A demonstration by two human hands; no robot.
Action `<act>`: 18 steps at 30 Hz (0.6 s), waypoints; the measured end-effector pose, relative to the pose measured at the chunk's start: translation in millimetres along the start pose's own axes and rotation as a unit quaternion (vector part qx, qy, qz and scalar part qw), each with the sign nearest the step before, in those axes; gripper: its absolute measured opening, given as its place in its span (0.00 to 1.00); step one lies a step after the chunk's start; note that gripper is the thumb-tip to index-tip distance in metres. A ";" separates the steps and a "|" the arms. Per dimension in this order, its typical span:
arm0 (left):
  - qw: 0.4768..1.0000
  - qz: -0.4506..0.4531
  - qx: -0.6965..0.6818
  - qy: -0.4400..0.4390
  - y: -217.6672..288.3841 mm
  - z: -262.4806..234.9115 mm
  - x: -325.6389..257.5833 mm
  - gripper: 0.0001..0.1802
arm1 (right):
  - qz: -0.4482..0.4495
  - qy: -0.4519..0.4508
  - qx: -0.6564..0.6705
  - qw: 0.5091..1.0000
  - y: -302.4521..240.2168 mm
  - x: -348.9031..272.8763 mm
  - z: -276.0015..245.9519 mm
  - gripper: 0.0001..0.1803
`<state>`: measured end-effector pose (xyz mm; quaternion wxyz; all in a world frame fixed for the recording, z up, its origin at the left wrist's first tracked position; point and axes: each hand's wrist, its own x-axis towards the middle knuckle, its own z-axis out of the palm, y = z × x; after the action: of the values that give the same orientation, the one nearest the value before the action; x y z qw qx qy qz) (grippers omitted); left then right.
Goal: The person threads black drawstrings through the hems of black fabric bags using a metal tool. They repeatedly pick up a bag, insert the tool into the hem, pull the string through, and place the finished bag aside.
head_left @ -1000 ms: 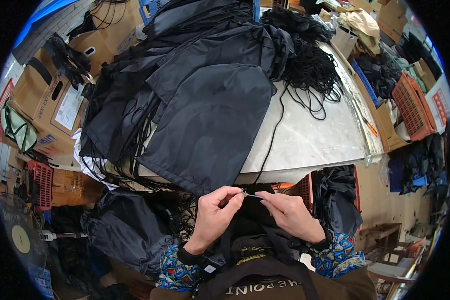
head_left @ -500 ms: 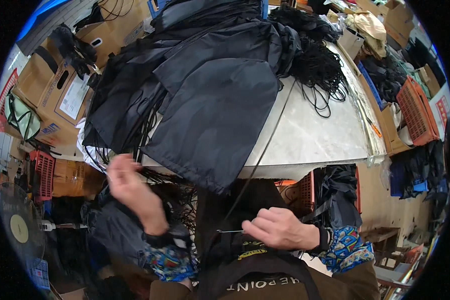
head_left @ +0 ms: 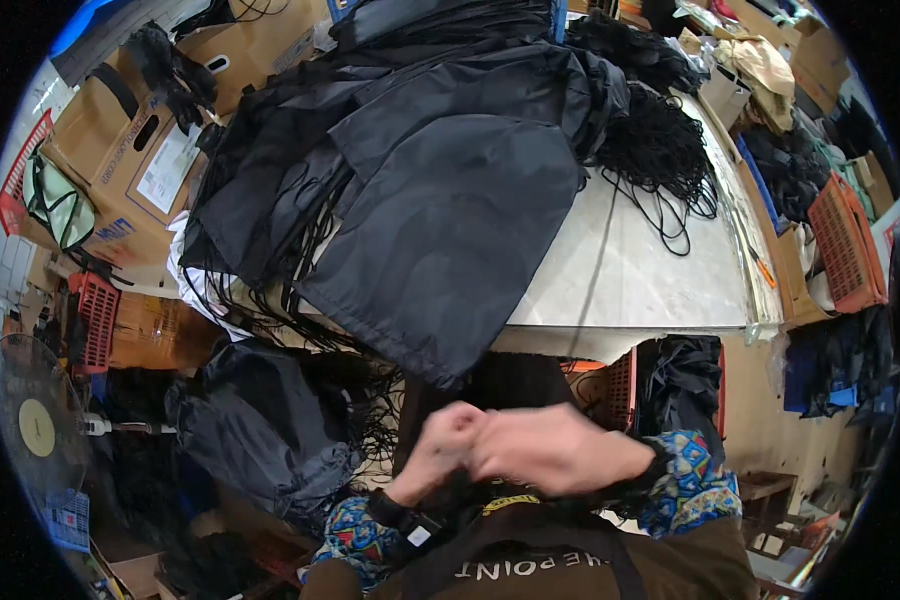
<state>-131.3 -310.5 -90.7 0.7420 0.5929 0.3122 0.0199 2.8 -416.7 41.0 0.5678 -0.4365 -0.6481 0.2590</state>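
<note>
My left hand and my right hand meet in front of my apron, just below the table's near edge. The left one is closed, its fingertips against the right. Motion blurs the closed right hand, and whatever lies between the fingers is hidden. A black drawstring bag lies flat on the table, its lower corner hanging over the edge above my hands. To its right, a thin, blurred black cord crosses the tabletop. More black bags with cords are heaped at the left and back.
A bundle of black cords lies at the table's back right. Cardboard boxes and a fan stand to the left. Below the table are dark bags and a red crate. An orange basket is far right.
My left hand has come from the cords at the table's left edge to meet my right hand. The thin metal tool seen in my right fingers no longer shows. The view has shifted slightly.
</note>
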 end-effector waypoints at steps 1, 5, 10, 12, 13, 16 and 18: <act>0.994 -0.034 -0.016 0.101 -6.1 -10.1 2.7 0.14 | 0.142 0.019 0.031 0.989 -6.7 -8.1 -14.7 0.08; 0.981 0.115 -0.051 0.148 28.2 -8.5 17.3 0.12 | 0.321 0.165 -0.075 0.929 3.1 -23.8 -21.4 0.07; 0.966 0.048 -0.253 0.017 81.5 14.2 20.1 0.13 | 0.262 0.213 -0.266 0.903 41.3 -33.4 -4.1 0.13; 0.965 0.042 -0.260 0.022 87.7 19.1 19.5 0.13 | 0.242 0.243 -0.252 0.905 43.5 -26.7 0.0 0.12; 0.966 0.040 -0.255 0.017 87.5 19.4 19.6 0.13 | 0.218 0.250 -0.266 0.905 47.1 -25.9 -1.1 0.11; 0.967 0.082 -0.237 0.034 80.9 15.2 21.7 0.10 | 0.169 0.254 -0.306 0.902 55.9 -24.3 -3.6 0.09; 0.962 0.098 -0.253 0.044 80.5 11.2 21.5 0.09 | 0.168 0.236 -0.331 0.898 52.8 -24.5 -3.0 0.08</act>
<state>-81.1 -287.8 -27.2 0.8475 0.4124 0.2699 0.1969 19.4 -412.6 -14.7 0.4745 -0.7498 -0.4610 0.0100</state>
